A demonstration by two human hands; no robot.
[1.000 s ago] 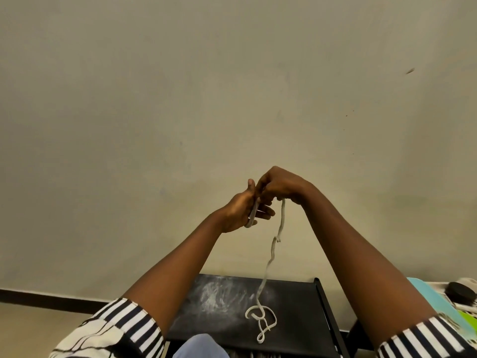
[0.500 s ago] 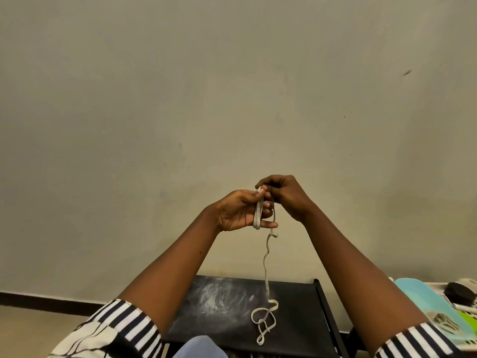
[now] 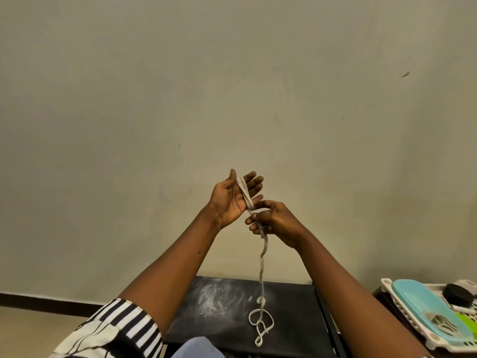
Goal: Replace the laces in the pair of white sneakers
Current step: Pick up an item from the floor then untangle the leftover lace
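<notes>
— Our hands first: our left hand (image 3: 229,200) is raised, fingers straight and spread, with the lace (image 3: 262,270) looped over them. Our right hand (image 3: 276,220) pinches the lace just below.
— And the rest of it?
— It hangs down to the black counter (image 3: 291,306), and its end lies there in loose loops.
— How far along are we?
— Early, we judge. We seem to be winding one lace, and no sneakers show, so threading is left.

I can read no text, label, brand, number or sign anywhere in my view. The white smears on the black tabletop (image 3: 291,306) form no legible characters.
</notes>
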